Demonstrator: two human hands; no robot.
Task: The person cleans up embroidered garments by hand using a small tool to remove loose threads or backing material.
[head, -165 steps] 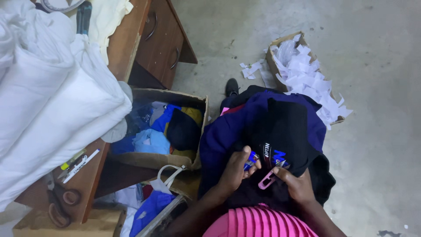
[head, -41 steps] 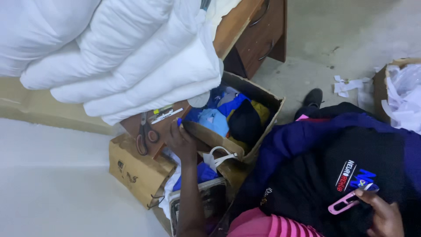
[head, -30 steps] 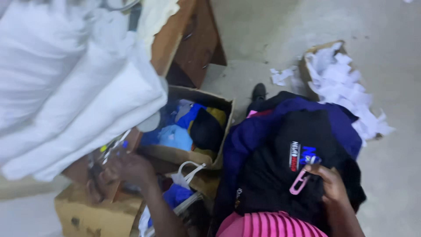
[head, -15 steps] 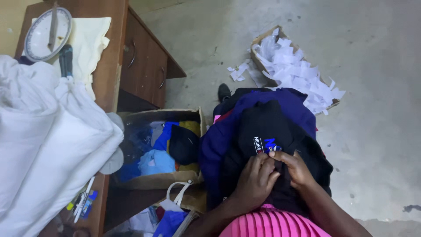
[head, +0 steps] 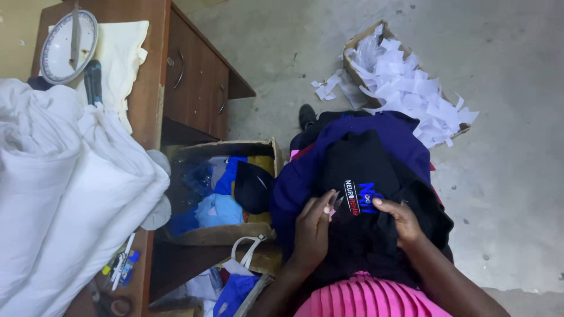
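My left hand (head: pixel 313 232) pinches a small pink tool (head: pixel 333 205) against the black garment (head: pixel 364 194) on my lap, beside its embroidered patch. My right hand (head: pixel 399 220) presses flat on the same cloth, holding nothing. A cardboard box (head: pixel 223 235) of clothes sits left, below the wooden counter (head: pixel 194 76).

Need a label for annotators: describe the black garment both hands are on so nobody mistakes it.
On the person's lap, over the purple cloth, lies the black garment. The left hand and right hand flank its embroidered patch, which nothing nearby has.
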